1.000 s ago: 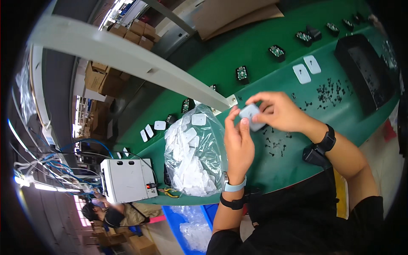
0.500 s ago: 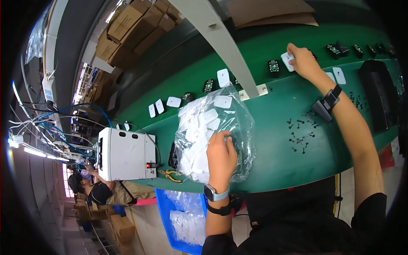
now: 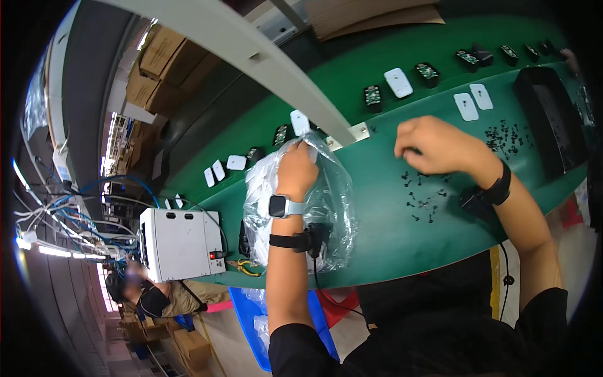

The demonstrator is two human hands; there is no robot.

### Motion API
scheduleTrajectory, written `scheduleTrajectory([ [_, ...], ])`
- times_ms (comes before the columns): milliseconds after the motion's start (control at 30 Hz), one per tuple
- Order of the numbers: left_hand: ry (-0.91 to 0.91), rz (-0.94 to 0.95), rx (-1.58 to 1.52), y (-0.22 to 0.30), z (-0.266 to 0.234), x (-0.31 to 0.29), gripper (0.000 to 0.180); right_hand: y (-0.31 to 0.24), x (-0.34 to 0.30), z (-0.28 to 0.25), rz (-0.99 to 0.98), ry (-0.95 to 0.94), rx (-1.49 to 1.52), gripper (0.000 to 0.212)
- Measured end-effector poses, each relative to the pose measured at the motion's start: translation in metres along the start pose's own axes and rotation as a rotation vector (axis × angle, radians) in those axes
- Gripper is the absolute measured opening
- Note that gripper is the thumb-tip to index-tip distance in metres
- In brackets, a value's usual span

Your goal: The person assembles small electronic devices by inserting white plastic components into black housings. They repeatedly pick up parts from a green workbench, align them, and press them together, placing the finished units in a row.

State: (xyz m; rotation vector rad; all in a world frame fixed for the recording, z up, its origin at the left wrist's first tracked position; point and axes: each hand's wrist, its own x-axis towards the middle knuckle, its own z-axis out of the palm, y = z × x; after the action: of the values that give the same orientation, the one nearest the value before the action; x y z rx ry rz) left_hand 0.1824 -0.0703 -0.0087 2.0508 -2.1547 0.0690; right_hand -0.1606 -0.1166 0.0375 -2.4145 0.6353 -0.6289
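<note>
A clear plastic bag (image 3: 336, 217) full of white plastic plates lies on the green bench. My left hand (image 3: 298, 171) is over its upper part, back of the hand up, the fingers bent down at the far end and mostly hidden. My right hand (image 3: 433, 144) hovers above the bench with its fingers curled inward; nothing shows in it. Below it lie several loose black screws (image 3: 424, 204). Beyond it, a white plate (image 3: 397, 83) sits between two black housings with green circuit boards, one of them the left housing (image 3: 372, 98).
Two white plates (image 3: 466, 107) lie to the right, beside more screws (image 3: 507, 138) and a black tray (image 3: 549, 119). A slanted metal post (image 3: 295, 88) stands mid-bench. A white machine (image 3: 182, 245), yellow-handled pliers (image 3: 246, 268) and a blue bin (image 3: 248, 327) are left. Another person (image 3: 154, 295) works farther off.
My right hand has let go of the white plate, which lies among the housings, and has drawn back toward the screws. My left hand has moved farther out over the bag. The view has shifted.
</note>
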Motion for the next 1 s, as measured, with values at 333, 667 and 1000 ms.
scheduleTrajectory([
  [333, 0.017, 0.061, 0.017, 0.01, -0.011, -0.015, 0.04, 0.008, -0.032, 0.019, -0.111, -0.164, 0.056, 0.011],
  [667, -0.087, -0.044, -0.058, -0.007, -0.022, -0.007, 0.045, -0.007, -0.04, 0.036, -0.219, -0.292, -0.114, 0.009],
  [1000, 0.107, -0.439, -1.22, 0.118, -0.069, -0.096, 0.026, -0.017, -0.037, 0.018, -0.223, 0.051, 0.272, 0.007],
])
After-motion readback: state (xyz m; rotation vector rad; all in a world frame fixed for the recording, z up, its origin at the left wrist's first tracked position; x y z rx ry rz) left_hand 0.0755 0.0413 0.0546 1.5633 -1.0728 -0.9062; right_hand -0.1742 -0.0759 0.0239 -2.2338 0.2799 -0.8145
